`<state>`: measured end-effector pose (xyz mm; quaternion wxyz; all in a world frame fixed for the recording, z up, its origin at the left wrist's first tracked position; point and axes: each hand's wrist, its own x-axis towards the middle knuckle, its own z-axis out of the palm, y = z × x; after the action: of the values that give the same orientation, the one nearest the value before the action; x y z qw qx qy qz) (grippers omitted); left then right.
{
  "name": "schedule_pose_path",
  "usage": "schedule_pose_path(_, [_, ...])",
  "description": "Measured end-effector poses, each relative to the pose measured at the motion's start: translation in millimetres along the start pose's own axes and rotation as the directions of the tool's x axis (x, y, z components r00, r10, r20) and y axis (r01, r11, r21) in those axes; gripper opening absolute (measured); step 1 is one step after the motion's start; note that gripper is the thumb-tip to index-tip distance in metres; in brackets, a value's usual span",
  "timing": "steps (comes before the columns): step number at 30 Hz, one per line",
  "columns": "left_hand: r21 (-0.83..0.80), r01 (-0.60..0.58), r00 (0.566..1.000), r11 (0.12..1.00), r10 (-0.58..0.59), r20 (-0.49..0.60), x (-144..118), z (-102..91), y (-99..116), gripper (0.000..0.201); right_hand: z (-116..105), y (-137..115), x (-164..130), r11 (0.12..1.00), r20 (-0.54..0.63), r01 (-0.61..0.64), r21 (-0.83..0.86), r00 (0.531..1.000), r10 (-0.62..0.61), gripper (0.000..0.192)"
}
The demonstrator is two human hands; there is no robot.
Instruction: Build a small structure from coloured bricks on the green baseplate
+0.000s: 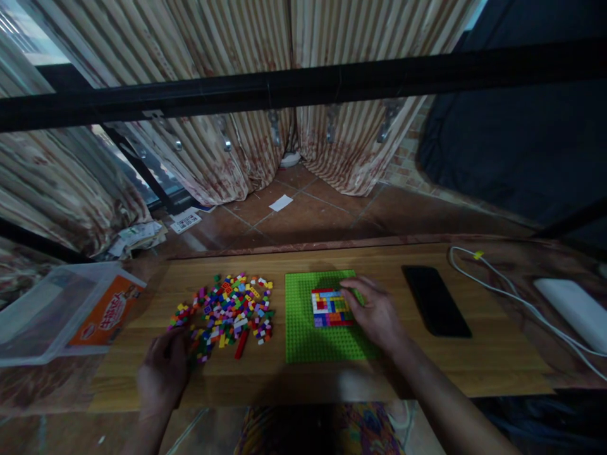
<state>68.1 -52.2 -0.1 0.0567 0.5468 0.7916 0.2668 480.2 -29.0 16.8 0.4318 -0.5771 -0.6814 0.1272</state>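
Strip of tabletop (279,341) passable between brick pile (237,309) and green baseplate (298,344). Right hand (374,309) blocks baseplate's right side; phone (436,300) farther right.

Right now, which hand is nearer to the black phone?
Right: the right hand is at the green baseplate beside the phone; the left hand is farther, at the loose bricks.

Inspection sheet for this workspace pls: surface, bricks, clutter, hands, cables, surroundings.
Surface: wooden table, dimly lit.
Job's things: green board bearing a patch of coloured bricks; loose brick pile to its left.
Clutter: dark phone right of the board; clear plastic tub at far left.
Left hand: at the pile's near-left edge; grip unclear.
Right hand: at the patch's right side; grip unclear.
Cables: white cable at right, near a white box.
Surroundings: striped curtains, black rail, tiled floor with papers.
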Motion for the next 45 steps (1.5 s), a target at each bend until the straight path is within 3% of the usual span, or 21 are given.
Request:
schedule_pose_path(3, [-0.01,0.003,0.992,1.0,-0.004,-0.129,-3.6,-6.6,8.1,0.028,-6.1,9.6,-6.2,0.988,-0.071,-0.143,0.052,0.987,0.147,0.02])
schedule_pose_path(5, [-0.023,-0.07,0.973,0.997,0.064,-0.223,-6.6,-8.6,23.7,0.027,-7.4,15.3,-11.4,0.971,-0.082,-0.223,0.08,0.97,0.23,0.023])
schedule_pose_path(7, [-0.067,-0.186,0.955,0.98,0.164,-0.245,-10.4,-7.1,51.2,0.028,-5.6,18.0,-16.4,0.964,-0.079,-0.246,0.1,0.964,0.254,0.024])
schedule_pose_path(10, [-0.208,-0.307,0.951,0.929,0.292,-0.099,-17.6,5.3,109.2,0.028,1.5,15.2,-21.7,0.969,-0.085,-0.219,0.115,0.97,0.229,0.023])
schedule_pose_path(13, [-0.366,-0.353,0.902,0.861,0.417,0.114,-24.1,31.8,165.0,0.026,8.9,7.1,-24.4,0.976,-0.111,-0.199,0.088,0.972,0.208,0.024])
schedule_pose_path(14, [-0.432,-0.344,0.877,0.834,0.45,0.17,-25.7,42.7,179.0,0.026,10.6,4.1,-24.9,0.979,-0.121,-0.193,0.069,0.972,0.201,0.024])
schedule_pose_path(17, [-0.533,-0.21,0.856,0.82,0.418,0.305,-28.2,74.0,203.4,0.028,14.3,-4.0,-26.1,0.984,-0.135,-0.178,0.012,0.975,0.178,0.025])
schedule_pose_path(21, [-0.601,-0.06,0.828,0.797,0.377,0.416,-29.7,97.6,209.0,0.024,18.7,-11.4,-28.7,0.987,-0.129,-0.156,-0.03,0.98,0.151,0.027])
schedule_pose_path(29, [-0.675,0.112,0.771,0.729,0.365,0.522,-33.8,100.4,211.9,0.026,23.1,-15.2,-33.5,0.987,-0.138,-0.137,-0.085,0.983,0.124,0.027])
schedule_pose_path(36, [-0.62,0.15,0.756,0.77,0.314,0.574,-36.8,106.6,215.5,0.03,23.1,-13.3,-34.2,0.984,-0.11,-0.132,-0.121,0.987,0.119,0.027])
schedule_pose_path(45, [-0.611,0.136,0.79,0.78,0.287,0.542,-37.6,102.3,224.2,0.023,25.3,-12.1,-36.9,0.981,-0.082,-0.11,-0.16,0.992,0.098,0.029])
